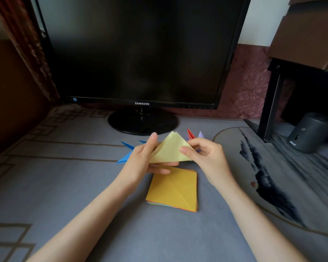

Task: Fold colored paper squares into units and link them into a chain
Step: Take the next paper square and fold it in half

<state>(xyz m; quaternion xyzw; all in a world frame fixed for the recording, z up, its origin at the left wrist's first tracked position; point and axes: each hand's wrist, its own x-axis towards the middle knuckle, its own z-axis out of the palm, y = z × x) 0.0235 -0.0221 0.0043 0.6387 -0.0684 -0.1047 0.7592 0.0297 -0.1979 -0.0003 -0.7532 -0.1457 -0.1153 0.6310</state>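
A pale yellow paper (169, 150), folded into a triangle with its tip pointing up, is held above the table between both hands. My left hand (144, 161) grips its left side, thumb on top and fingers beneath. My right hand (204, 156) pinches its right corner. Below them lies a stack of coloured paper squares (173, 190) with a creased orange sheet on top. Behind the hands, partly hidden, lie folded units: blue points (126, 154) at the left, red (190, 133) and purple (200, 134) tips at the right.
A black Samsung monitor (140, 53) on a round stand (142, 121) fills the back of the grey patterned table cover (64, 186). A dark cylindrical device (309, 132) and a black frame leg (271, 103) stand at the right. A curtain (25, 44) hangs at the left.
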